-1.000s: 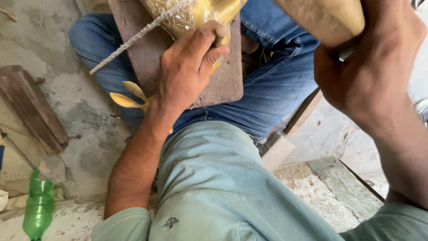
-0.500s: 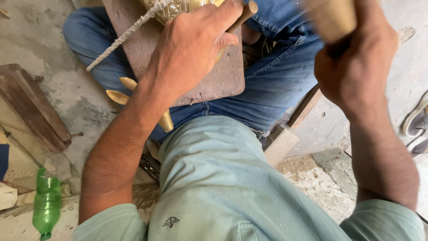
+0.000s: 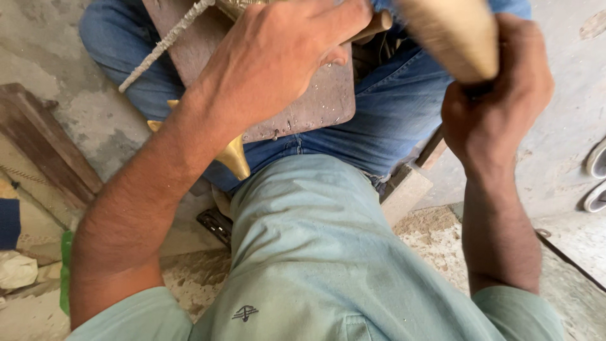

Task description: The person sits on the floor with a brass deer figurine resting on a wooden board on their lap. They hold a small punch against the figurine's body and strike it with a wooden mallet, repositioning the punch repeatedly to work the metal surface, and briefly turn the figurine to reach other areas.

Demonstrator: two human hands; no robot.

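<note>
Mallet (image 3: pixel 454 35) is being gripped, fingers clamped, by right hand (image 3: pixel 495 110) at upper right; brass piece (image 3: pixel 237 5), top centre on wooden board (image 3: pixel 309 104), is being pinned under left hand (image 3: pixel 284 53), nearer.

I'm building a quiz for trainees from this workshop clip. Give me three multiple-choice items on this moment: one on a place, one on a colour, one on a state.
1. Where does the wooden board lie?
A. across the person's lap
B. on a shelf
C. against a wall

2. What colour are the trousers?
A. black
B. blue
C. white

3. How is the right hand?
A. open and flat
B. resting on the floor
C. closed round a wooden mallet

Answers:
1 A: the board rests on the thighs, under the left hand.
2 B: blue denim shows either side of the board.
3 C: the fingers wrap the handle just below the raised mallet head.
</note>
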